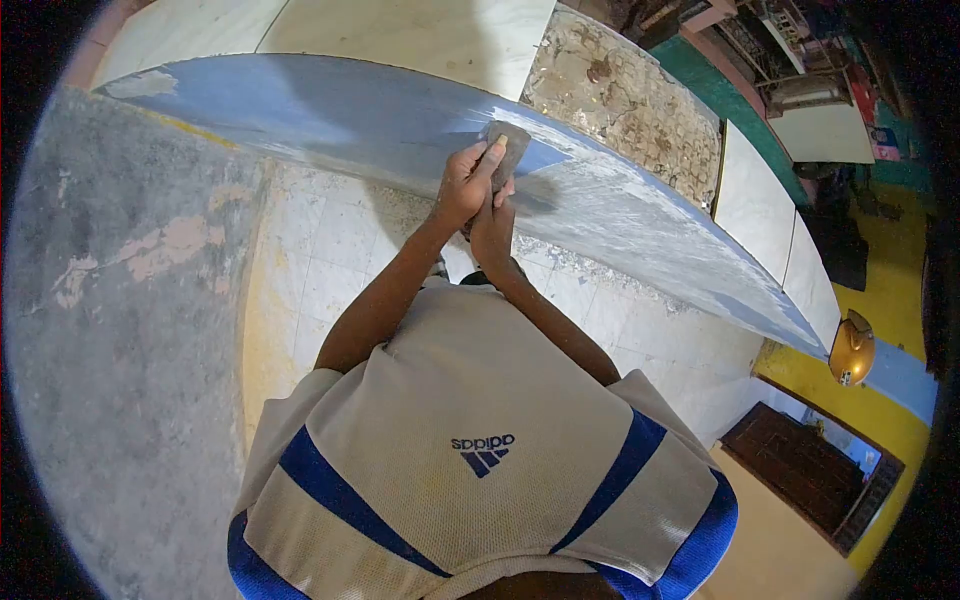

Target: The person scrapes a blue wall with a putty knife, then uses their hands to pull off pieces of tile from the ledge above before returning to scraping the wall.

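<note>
My left hand [465,185] grips a grey sanding pad [512,145] and presses it flat against a long blue painted band [330,110]. Just under it, my right hand [493,235] is closed at the pad's lower edge and touches the left hand. Both arms reach out from my white and blue shirt [480,460]. To the right of the pad the blue paint is rubbed down to whitish grey [640,220].
A rough grey wall [110,330] with peeling patches fills the left. White tiles [330,260] lie below the band. Crumbling plaster [620,90] shows above it. At lower right are a brown door [800,465], a yellow wall and a round golden object [852,350].
</note>
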